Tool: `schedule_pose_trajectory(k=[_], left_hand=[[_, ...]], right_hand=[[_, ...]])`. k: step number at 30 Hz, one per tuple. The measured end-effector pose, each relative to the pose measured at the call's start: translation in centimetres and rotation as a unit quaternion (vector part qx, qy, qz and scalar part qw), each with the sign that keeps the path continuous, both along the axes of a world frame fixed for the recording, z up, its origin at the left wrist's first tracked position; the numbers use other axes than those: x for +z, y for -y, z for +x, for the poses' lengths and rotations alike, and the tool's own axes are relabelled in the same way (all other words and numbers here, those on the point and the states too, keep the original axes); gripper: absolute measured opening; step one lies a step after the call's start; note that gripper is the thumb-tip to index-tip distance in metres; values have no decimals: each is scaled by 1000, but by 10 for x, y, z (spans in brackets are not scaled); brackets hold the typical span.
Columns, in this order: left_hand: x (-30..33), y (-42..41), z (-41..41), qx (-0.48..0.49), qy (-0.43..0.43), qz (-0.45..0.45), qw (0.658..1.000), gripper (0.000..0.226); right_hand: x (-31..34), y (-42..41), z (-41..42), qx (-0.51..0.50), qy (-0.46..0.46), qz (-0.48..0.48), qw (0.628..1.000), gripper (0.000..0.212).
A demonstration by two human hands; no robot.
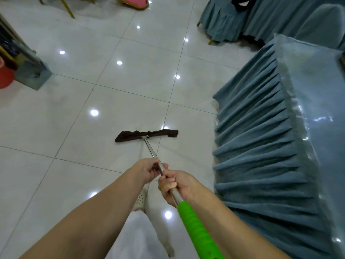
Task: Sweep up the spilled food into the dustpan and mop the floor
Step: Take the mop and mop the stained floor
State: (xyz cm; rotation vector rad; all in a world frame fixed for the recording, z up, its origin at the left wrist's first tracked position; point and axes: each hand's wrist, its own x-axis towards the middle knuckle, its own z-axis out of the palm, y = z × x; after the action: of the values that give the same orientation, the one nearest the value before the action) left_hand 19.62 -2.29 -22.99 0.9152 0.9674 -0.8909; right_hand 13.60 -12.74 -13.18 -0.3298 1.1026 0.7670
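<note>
Head view, looking down at a glossy white tiled floor [74,109] with thin dark grout lines and bright ceiling-light reflections. Flat mop with a dark brown cloth head [146,135] lies flat on the tiles near the middle of the frame, its head crosswise, just short of a grout junction. Silver metal pole [150,148] rises from the centre of the cloth head toward the person and ends in a bright green ribbed plastic grip [197,230] at the lower edge.

Left hand [149,171] — fingers curled round the metal pole, farther down the shaft, toward the mop head. Right hand [175,186] — clenched round the pole just above the green grip, thumb lying along the shaft. The two hands are just beside each other, almost touching. Both bare forearms enter from the bottom.

Below the hands: a pale perforated slipper [140,200] and a white trouser leg [138,234] on the tiles.

Right side: table under a pleated grey-blue cloth skirt [257,146] with a shiny clear cover on top, near the mop but apart from it. Farther back, chairs in matching grey-blue covers [222,19]. Top edge: a gold-framed chair with a pink seat [133,1]. Left edge: a red plastic bucket [5,75] beside a grey-green square pillar base [31,71].

No spilled food or dustpan can be made out.
</note>
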Motion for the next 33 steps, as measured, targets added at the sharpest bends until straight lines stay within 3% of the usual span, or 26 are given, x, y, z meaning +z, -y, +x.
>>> schedule_pose_trajectory(k=[5, 15, 24, 33], left_hand=[[-5, -26, 75, 12, -6, -12, 1000, 26], [-20, -45, 187, -28, 3, -2, 1000, 26], [-23, -45, 242, -23, 13, 5, 1000, 29], [-31, -32, 232, -8, 3, 13, 1000, 27]], right_hand=[[0, -31, 77, -6, -6, -6, 1000, 40], [-19, -49, 181, -1, -8, -31, 999, 32], [-32, -56, 245, 77, 18, -99, 992, 35], [-33, -42, 233, 47, 7, -56, 997, 36]])
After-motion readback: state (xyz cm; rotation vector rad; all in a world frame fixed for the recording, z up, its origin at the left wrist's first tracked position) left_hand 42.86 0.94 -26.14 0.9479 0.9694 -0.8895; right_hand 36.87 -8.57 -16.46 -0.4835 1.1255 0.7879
